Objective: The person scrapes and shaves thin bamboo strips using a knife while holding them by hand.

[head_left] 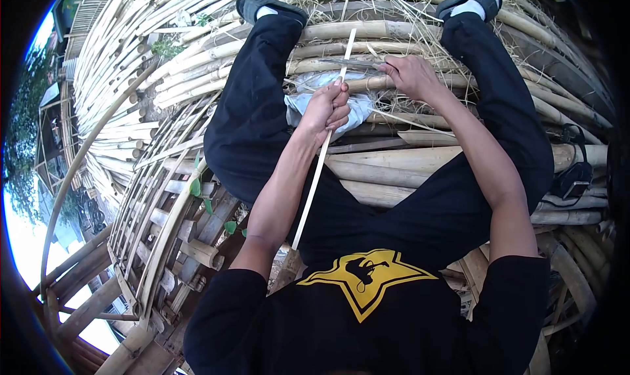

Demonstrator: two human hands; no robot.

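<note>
My left hand (327,110) is closed around a long, thin, pale bamboo strip (313,190), which runs from near my lap up past my fist. In my right hand (413,78) is a knife; its grey blade (361,64) points left and crosses the strip just above my left fist. Whether the edge cuts into the strip I cannot tell. The knife's handle is hidden by my fingers. A whitish-blue cloth or plastic sheet (357,114) lies beneath my left hand, between my legs.
Bamboo poles (387,161) lie under and around my legs, with thin shavings (420,30) scattered near my feet. Stacked poles (111,99) and a bamboo lattice (161,220) are on the left. A dark object with a strap (572,179) rests by my right knee.
</note>
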